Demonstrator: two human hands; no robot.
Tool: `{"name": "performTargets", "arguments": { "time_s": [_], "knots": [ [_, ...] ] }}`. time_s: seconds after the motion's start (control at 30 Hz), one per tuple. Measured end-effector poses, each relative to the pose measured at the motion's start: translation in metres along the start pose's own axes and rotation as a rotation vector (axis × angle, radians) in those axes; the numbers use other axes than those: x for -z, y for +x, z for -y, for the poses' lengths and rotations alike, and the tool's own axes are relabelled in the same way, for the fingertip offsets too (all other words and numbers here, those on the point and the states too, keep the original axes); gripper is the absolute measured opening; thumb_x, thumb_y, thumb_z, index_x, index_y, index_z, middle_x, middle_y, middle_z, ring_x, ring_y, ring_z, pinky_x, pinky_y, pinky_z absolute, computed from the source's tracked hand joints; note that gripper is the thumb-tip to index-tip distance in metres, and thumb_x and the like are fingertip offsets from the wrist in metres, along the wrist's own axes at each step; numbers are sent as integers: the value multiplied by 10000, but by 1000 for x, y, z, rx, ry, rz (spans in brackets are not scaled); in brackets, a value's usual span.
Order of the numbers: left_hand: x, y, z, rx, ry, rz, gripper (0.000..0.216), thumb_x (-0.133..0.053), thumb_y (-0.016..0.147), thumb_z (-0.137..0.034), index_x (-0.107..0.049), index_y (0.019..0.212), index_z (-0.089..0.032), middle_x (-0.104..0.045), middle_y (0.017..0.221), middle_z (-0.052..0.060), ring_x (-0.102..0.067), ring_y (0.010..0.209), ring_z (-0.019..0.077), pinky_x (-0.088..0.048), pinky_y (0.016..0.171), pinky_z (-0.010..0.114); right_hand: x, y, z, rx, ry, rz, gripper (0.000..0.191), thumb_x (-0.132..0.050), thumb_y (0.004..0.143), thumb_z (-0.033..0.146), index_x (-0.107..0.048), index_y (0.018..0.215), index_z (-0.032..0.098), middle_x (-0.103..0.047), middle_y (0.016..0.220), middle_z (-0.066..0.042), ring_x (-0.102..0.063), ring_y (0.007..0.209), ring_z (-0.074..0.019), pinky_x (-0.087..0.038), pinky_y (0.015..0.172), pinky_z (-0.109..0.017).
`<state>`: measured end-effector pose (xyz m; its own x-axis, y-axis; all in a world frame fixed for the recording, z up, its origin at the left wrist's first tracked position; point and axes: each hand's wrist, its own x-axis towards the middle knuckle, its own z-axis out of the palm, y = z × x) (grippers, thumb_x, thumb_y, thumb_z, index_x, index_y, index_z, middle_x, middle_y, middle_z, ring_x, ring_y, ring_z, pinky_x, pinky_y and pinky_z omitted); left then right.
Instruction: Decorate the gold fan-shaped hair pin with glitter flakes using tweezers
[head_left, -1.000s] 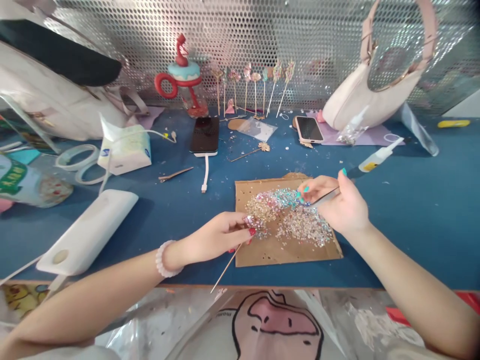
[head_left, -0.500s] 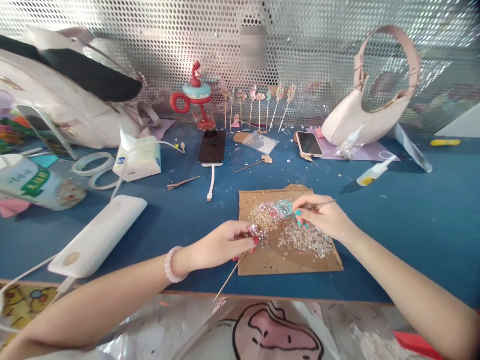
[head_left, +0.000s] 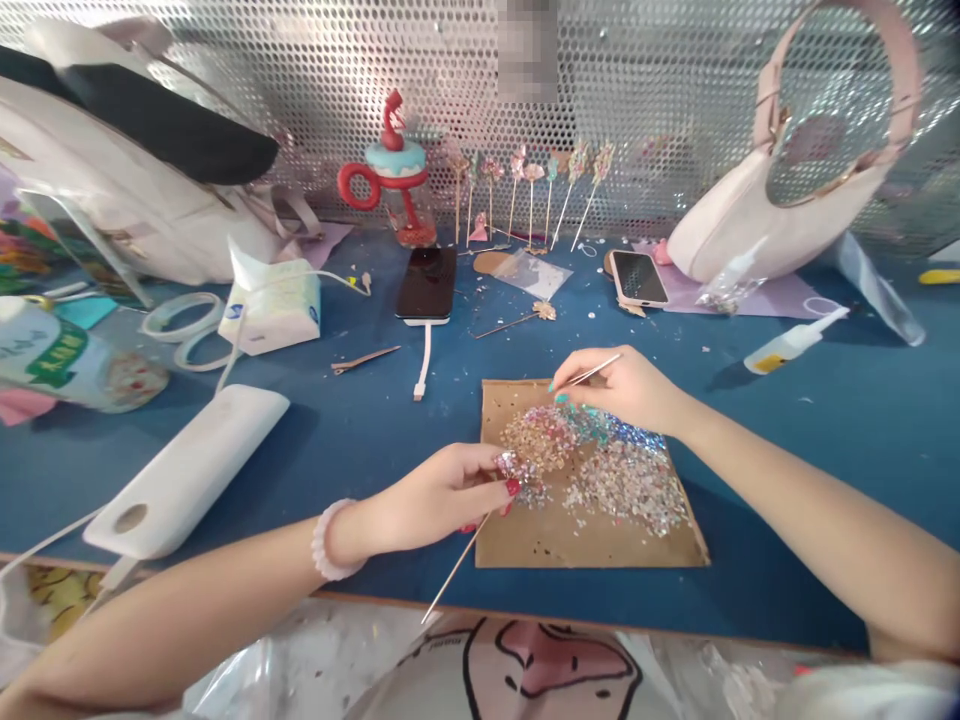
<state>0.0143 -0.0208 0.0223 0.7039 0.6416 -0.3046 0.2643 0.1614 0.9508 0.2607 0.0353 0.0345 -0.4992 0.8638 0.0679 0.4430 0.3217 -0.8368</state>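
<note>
while the left hand (head_left: 442, 492) is half closed, pinching a thin stick (head_left: 455, 567) whose glittery head is near the left edge of the cardboard (head_left: 525, 548), the right hand (head_left: 628, 390) has its fingers pressed together on tweezers (head_left: 598, 369) at the far edge. loose sequins (head_left: 628, 482) lie in heaps, reaching the right edge.

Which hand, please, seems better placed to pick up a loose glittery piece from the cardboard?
Probably the right hand: it holds a slim metal tool close to the glittery pieces on the cardboard. The left hand is occupied, holding a thin stick with a glittery head.
</note>
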Motion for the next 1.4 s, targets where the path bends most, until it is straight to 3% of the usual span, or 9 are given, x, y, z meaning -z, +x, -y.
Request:
{"name": "performTargets", "arguments": {
  "time_s": [0.2,0.67,1.1,1.4],
  "knots": [
    [3,1,0,24,-98,14,178,-519,895,-279,-560,807,-129,-468,625,-52,-374,491,53,-312,451,170,-3,0,-10,140,-81,22,141,-637,816,364,-697,809,236,-686,913,-30,-639,821,-168,-485,741,-308],
    [3,2,-6,73,-80,23,152,-509,893,-228,-570,810,-117,-464,636,-51,-365,502,51,-304,455,166,-3,-2,-20,-7,-236,32,193,-604,819,404,-710,833,244,-705,778,13,-544,540,-99,-373,529,-260],
    [3,1,-4,39,-96,29,148,-501,903,-180,-596,847,-81,-470,644,-50,-370,514,42,-309,455,152,-11,-1,-19,49,-261,19,174,-595,827,356,-705,835,222,-708,816,-9,-592,605,-113,-417,579,-253],
    [3,1,-4,33,-98,37,138,-492,901,-152,-603,879,-74,-463,635,-57,-360,510,40,-307,455,146,-13,-1,-16,54,-254,10,173,-587,834,348,-696,811,216,-694,751,2,-552,522,-91,-391,521,-241]
  ]
}}
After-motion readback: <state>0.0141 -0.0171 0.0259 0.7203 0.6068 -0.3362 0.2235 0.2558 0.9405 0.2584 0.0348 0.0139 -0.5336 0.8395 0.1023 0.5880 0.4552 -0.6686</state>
